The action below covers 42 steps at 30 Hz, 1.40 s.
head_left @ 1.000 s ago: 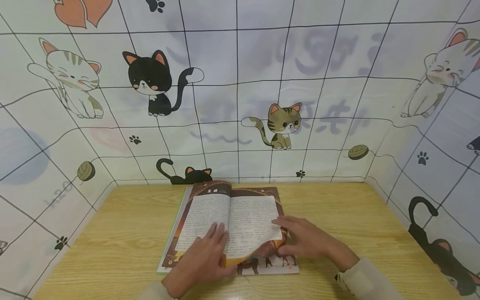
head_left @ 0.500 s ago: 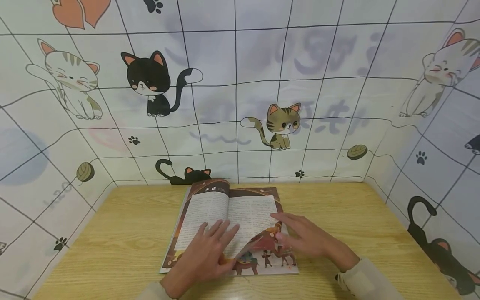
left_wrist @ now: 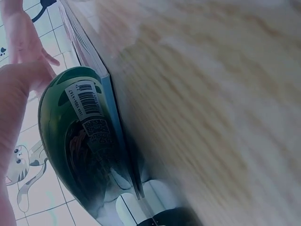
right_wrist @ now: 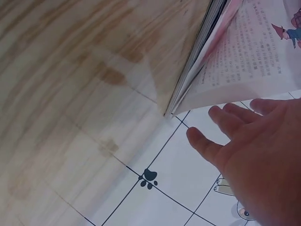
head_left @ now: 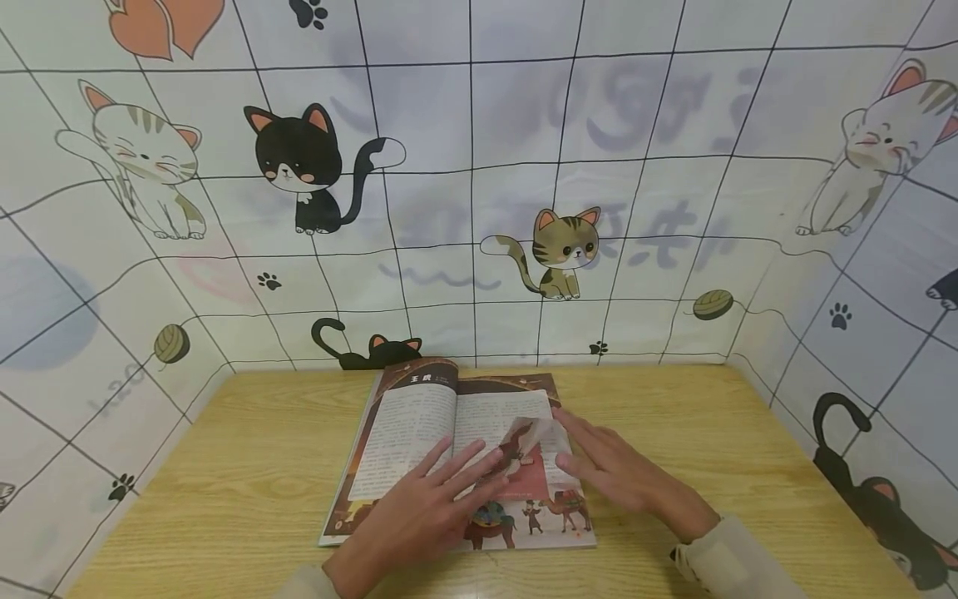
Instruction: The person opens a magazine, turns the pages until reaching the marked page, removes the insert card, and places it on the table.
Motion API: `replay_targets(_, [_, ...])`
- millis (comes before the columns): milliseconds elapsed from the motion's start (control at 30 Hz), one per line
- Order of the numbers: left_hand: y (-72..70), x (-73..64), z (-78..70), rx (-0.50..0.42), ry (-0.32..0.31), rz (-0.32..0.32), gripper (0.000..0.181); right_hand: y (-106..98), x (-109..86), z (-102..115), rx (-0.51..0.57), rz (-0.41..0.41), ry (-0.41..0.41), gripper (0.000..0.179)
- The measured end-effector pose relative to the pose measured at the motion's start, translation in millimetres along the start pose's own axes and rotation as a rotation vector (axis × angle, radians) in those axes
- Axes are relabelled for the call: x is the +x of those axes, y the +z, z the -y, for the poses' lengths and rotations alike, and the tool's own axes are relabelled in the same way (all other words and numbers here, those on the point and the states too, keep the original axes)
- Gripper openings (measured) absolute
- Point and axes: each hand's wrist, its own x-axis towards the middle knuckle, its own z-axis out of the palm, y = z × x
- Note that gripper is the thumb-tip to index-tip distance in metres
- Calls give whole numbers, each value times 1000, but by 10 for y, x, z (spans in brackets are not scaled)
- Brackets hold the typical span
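An open magazine (head_left: 419,416) with printed text pages lies on the wooden table. Over its lower middle, my left hand (head_left: 419,507) spreads its straight fingers across a lifted, curling page (head_left: 524,441) that is blurred. Beneath that page, a picture of camels and small figures shows along the bottom. My right hand (head_left: 621,466) is at the magazine's right edge, thumb apart from the fingers, nothing gripped. From the right wrist view, the right hand (right_wrist: 258,146) has its fingertips close to the page edge; whether they touch is unclear. The left wrist view shows the green back cover (left_wrist: 89,136) with a barcode, bowed up.
The wooden table (head_left: 254,449) extends on both sides of the magazine. Behind it hangs a white gridded cloth (head_left: 434,208) printed with cartoon cats, paw prints and yarn balls, which also covers both sides.
The page's lower right corner has lifted and swept leftward, uncovering the camel picture. My left hand has shifted slightly right with fingers spreading wider. My right fingers have straightened and come off the page.
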Motion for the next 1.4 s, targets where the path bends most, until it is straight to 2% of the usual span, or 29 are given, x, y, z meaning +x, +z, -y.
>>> replay_targets(167, [-2,-6,-10,52,11,51,66,34,6,-41,-63,39,40,83])
replay_targets(333, [17,-13,-5,101,35,86,59,67,1,-54,-64,82,50,85])
replay_targets(500, [24,-24,-2,117,50,117,43,79,-12,-46,-104,185,27,91])
replay_targets(600, [10,-29,-1,103,30,144,36,64,-28,-41,-98,243,-1,92])
replay_targets(733, [-22,-26,0,84,-11,166,28,49,-43,-42,-87,269,-23,91])
replay_targets(833, [-23,-21,-1,67,-44,145,20,56,-43,-46,-93,265,-30,92])
replay_targets(967, [-11,-22,-8,62,-97,143,20,69,-36,-49,-97,261,-28,94])
replay_targets(1133, [-15,-33,-11,44,-178,208,24,72,-25,-58,-104,263,-27,94])
replay_targets(1400, [3,-43,10,-141,-384,322,34,80,-27,-73,-89,264,-17,94])
